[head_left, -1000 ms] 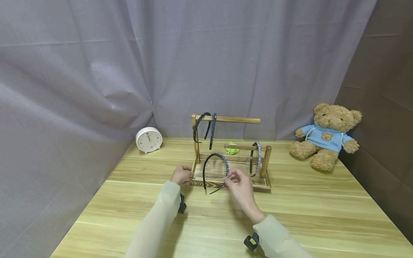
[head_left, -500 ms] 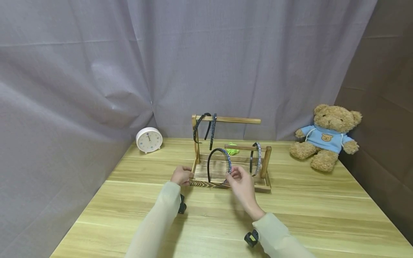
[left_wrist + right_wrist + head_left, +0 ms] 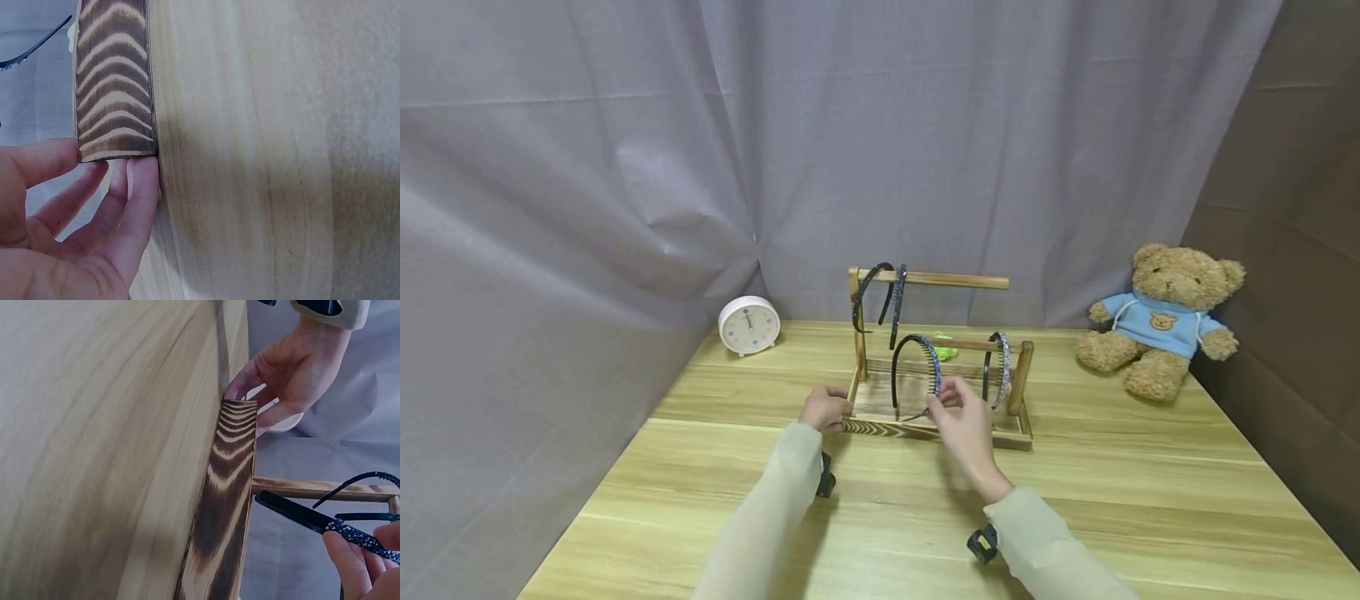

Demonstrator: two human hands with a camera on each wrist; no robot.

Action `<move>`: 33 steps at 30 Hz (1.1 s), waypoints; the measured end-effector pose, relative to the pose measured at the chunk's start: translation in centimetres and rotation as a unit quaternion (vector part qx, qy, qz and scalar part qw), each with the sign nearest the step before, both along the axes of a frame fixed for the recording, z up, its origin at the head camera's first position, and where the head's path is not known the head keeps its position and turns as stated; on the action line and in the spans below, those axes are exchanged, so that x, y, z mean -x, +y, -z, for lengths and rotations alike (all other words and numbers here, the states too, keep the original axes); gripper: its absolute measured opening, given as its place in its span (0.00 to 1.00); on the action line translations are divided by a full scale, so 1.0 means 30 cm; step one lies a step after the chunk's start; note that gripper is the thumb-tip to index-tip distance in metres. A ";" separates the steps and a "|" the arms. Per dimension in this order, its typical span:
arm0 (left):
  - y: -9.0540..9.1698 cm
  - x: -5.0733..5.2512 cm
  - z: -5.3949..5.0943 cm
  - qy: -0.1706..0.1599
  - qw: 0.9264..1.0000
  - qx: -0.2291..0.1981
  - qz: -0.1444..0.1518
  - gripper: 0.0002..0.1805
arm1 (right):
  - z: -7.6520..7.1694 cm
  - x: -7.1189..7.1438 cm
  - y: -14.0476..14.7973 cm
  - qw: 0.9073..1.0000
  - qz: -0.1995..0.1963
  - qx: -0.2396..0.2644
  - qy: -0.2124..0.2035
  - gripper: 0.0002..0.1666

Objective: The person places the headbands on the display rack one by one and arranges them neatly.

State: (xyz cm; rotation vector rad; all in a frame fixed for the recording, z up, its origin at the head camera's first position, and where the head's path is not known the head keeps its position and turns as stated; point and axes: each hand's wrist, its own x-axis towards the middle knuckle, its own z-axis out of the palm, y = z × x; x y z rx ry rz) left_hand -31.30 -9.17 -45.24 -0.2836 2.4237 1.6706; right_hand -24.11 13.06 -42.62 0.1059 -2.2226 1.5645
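Observation:
A wooden headband stand stands on the table, with a dark striped front rail. My left hand grips its left end, fingertips against the corner in the left wrist view. My right hand pinches the lower side of a toothed black headband with blue-purple glitter. That headband is held upright before the lower bar, its arch near the bar's free left end; whether they touch, I cannot tell. Two dark headbands hang on the upper bar. A silvery glitter headband hangs on the lower bar's right part.
A white clock stands at the back left. On the right sits a teddy bear in a blue hoodie. Something bright green lies behind the stand. A grey curtain closes off the back.
My right hand has raised the headband and carried it slightly right and away from me, toward the lower bar. The left hand keeps its place on the stand.

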 end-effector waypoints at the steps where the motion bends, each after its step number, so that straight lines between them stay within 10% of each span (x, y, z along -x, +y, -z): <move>1: 0.002 0.000 0.001 0.001 1.000 0.000 -0.001 0.20 | 0.000 0.002 0.002 1.000 0.004 -0.009 0.002 0.06; 33: 0.004 -0.005 0.001 -0.001 1.000 -0.002 -0.002 0.20 | -0.007 0.039 0.046 0.995 0.069 -0.070 0.033 0.07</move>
